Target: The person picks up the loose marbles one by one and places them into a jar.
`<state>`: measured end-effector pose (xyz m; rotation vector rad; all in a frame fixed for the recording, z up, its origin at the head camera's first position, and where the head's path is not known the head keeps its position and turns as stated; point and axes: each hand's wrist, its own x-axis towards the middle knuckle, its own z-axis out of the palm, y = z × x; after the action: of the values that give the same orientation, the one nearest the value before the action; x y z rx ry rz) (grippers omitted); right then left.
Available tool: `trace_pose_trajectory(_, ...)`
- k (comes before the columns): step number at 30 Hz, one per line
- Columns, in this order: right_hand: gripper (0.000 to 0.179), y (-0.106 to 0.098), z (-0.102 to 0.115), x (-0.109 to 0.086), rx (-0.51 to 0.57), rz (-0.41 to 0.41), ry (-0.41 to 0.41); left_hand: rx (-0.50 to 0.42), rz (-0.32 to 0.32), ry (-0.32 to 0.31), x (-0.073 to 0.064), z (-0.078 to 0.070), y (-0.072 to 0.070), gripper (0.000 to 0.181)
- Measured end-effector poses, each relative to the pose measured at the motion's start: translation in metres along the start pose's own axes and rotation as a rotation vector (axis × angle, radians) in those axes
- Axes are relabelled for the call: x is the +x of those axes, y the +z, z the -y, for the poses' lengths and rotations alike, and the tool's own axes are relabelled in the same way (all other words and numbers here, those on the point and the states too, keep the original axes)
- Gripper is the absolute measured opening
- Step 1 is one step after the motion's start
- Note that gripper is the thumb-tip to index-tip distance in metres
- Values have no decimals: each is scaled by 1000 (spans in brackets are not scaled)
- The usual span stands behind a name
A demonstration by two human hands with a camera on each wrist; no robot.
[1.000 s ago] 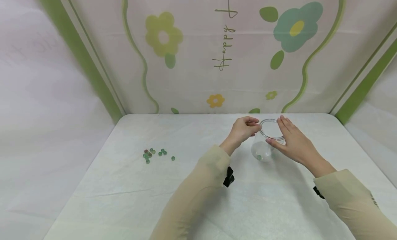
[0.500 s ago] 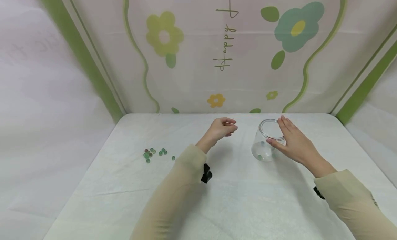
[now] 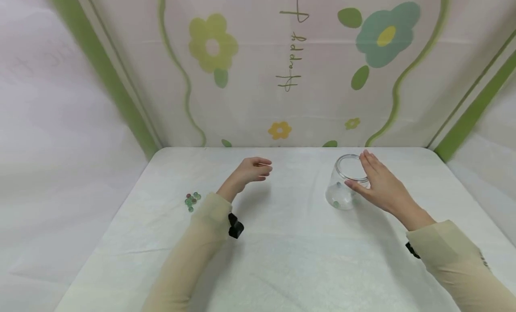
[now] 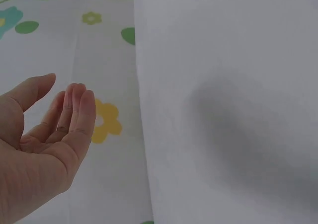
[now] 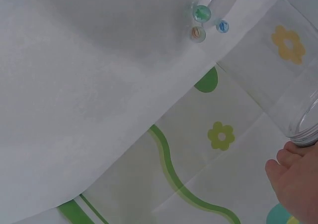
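My right hand (image 3: pixel 380 184) rests against the right side of a clear glass jar (image 3: pixel 341 193), fingers straight along the rim and thumb spread at the front. The jar stands upright, its mouth uncovered. In the right wrist view a green marble (image 5: pixel 201 13), a blue marble (image 5: pixel 222 26) and an orange-streaked marble (image 5: pixel 198 34) show at the jar's bottom. Raised over the middle-left of the table, my left hand (image 3: pixel 251 170) holds nothing; the left wrist view shows its fingers loosely bent, thumb apart. A cluster of green and reddish marbles (image 3: pixel 191 201) lies left of that arm.
A white cloth covers the table (image 3: pixel 290 258). A flower-printed curtain (image 3: pixel 250 70) hangs along the back edge, and pale side panels stand left and right. My left sleeve (image 3: pixel 201 240) blocks part of the table beside the marbles.
My left hand has moved left from the jar's rim toward the marble cluster. Its arm now covers the marbles that lay just right of the cluster. The right hand and jar stay put.
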<state>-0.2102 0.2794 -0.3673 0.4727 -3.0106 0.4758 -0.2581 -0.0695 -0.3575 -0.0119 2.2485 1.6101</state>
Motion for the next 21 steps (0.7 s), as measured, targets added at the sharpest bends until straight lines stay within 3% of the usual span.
trace_pose_trajectory(11, 94, 0, 0, 0, 5, -17, -2, 48, 19, -32, -22, 44, -50, 46)
trace_pose_trajectory(21, 94, 1, -1, -1, 13, -12, 6, 94, -17, -88, -36, 79, -78, 45)
